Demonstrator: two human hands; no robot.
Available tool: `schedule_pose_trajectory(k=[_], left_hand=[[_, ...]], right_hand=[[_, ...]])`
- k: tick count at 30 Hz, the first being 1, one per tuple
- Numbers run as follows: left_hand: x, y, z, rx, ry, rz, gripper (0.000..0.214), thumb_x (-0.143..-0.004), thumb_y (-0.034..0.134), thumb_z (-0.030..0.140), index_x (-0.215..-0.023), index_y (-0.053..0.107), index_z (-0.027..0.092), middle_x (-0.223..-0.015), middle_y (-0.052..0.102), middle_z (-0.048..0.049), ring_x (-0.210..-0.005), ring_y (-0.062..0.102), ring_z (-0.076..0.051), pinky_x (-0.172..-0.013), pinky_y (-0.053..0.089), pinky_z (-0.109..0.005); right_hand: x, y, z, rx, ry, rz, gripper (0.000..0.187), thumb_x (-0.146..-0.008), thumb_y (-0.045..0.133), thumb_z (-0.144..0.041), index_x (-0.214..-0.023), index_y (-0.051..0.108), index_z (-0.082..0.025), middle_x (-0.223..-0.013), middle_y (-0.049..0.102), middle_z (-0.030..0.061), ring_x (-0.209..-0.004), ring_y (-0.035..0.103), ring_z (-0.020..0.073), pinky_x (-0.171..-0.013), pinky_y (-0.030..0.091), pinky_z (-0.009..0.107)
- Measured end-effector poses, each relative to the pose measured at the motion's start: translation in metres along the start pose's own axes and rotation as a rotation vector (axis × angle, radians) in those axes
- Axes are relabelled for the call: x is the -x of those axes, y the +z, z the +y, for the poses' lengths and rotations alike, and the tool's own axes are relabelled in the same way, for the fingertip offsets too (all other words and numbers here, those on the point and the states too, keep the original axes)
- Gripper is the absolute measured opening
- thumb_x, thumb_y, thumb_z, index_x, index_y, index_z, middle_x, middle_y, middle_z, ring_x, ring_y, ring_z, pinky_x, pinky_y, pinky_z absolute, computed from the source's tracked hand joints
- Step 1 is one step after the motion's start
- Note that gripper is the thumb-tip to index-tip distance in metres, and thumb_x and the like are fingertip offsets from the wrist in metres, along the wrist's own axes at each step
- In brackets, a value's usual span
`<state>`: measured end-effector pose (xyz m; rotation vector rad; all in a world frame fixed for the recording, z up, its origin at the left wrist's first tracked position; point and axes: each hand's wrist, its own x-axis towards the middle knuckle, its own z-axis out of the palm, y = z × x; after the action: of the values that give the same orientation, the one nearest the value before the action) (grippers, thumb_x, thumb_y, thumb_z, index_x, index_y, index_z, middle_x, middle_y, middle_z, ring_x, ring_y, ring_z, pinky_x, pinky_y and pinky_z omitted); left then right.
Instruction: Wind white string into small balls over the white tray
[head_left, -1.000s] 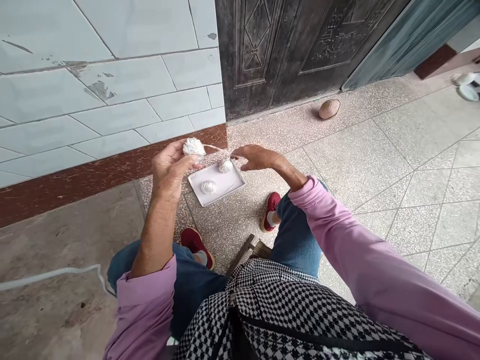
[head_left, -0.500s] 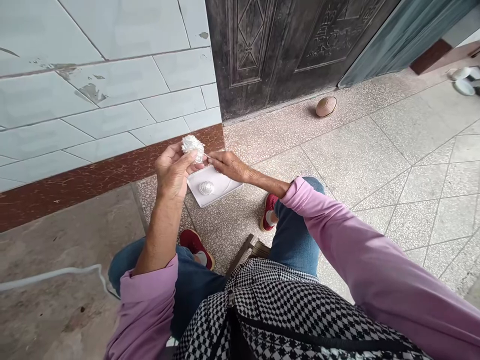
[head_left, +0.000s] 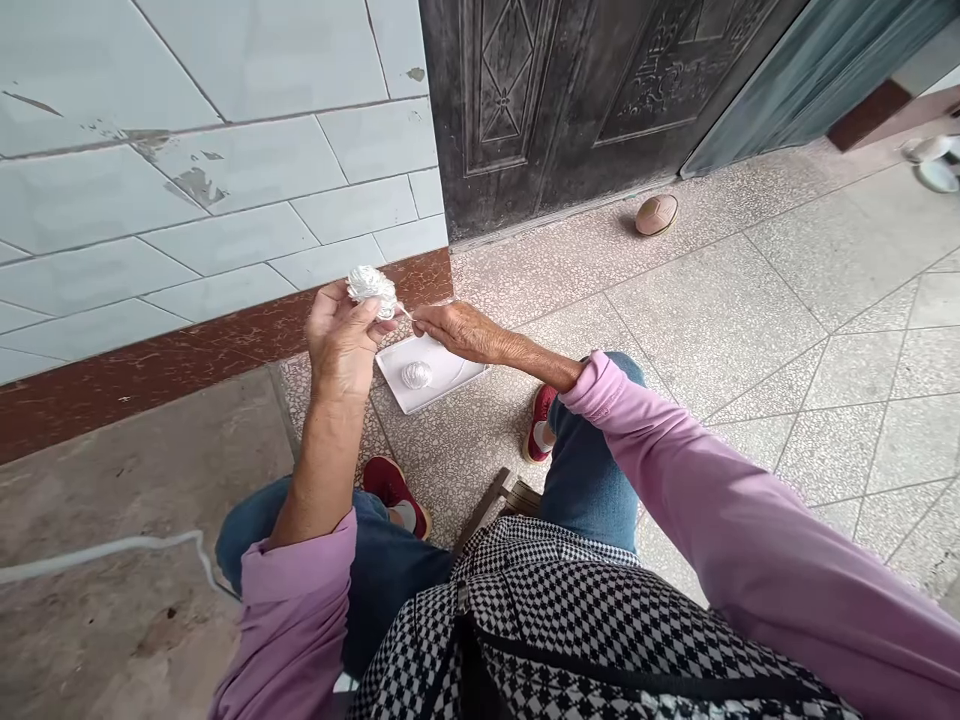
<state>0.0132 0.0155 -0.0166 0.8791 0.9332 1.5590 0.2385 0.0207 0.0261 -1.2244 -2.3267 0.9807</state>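
A fluffy, looped bundle of white yarn [head_left: 370,287] is gripped in my left hand [head_left: 339,338], the thumb pressing on its lower front. To its right, my right hand [head_left: 463,333] pinches a thin pale yarn strand [head_left: 406,313] that runs out from the bundle. Whether a slim tool also sits in those fingers is too small to tell. Below both hands lies a shallow white tray [head_left: 405,403] on the floor. In it rests a ball of white yarn [head_left: 416,375], with a faint thread trailing to the right.
A tiled wall [head_left: 247,225] rises just beyond my left hand, beside a dark carved door [head_left: 517,150]. One ball [head_left: 656,215] lies by the doorstep. A pale hose or cord [head_left: 112,547] crosses the floor at left. My red shoes [head_left: 390,485] flank the tray's near side.
My left hand and the bundle have shifted slightly left, away from my right hand. More of the strand between them shows. The yarn ball stays in the tray.
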Motion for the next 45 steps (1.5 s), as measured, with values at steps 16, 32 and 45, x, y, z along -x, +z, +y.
schedule_pose_trajectory(k=[16,32,45], left_hand=[[-0.002,0.004,-0.001,-0.013,0.02,0.005,0.055,-0.078,0.119,0.038,-0.12,0.083,0.034,-0.124,0.09,-0.0062,-0.098,0.092,-0.028,-0.064,0.07,-0.031],[0.007,0.014,-0.028,-0.537,0.155,-0.021,0.055,-0.07,0.11,0.033,-0.113,0.076,0.026,-0.113,0.084,-0.006,-0.099,0.079,-0.025,-0.088,0.07,-0.038],[0.021,0.033,-0.003,-0.031,-0.056,-0.219,0.067,-0.072,0.116,0.042,-0.127,0.079,0.03,-0.124,0.086,-0.009,-0.118,0.085,-0.03,-0.094,0.072,-0.037]], right_hand=[[0.015,-0.016,0.017,0.133,0.047,0.016,0.029,-0.134,0.065,-0.018,-0.112,0.083,-0.024,-0.108,0.088,0.0111,-0.101,0.076,0.0267,-0.098,0.05,0.04],[0.0,-0.029,-0.003,0.053,-0.073,0.099,0.026,-0.14,0.066,-0.028,-0.117,0.075,-0.021,-0.108,0.082,0.0076,-0.103,0.072,0.0233,-0.097,0.051,0.035],[-0.024,-0.018,0.029,-0.33,-0.099,0.194,0.044,-0.128,0.076,-0.055,-0.092,0.062,-0.033,-0.087,0.066,0.0061,-0.093,0.056,0.0319,-0.074,0.051,0.042]])
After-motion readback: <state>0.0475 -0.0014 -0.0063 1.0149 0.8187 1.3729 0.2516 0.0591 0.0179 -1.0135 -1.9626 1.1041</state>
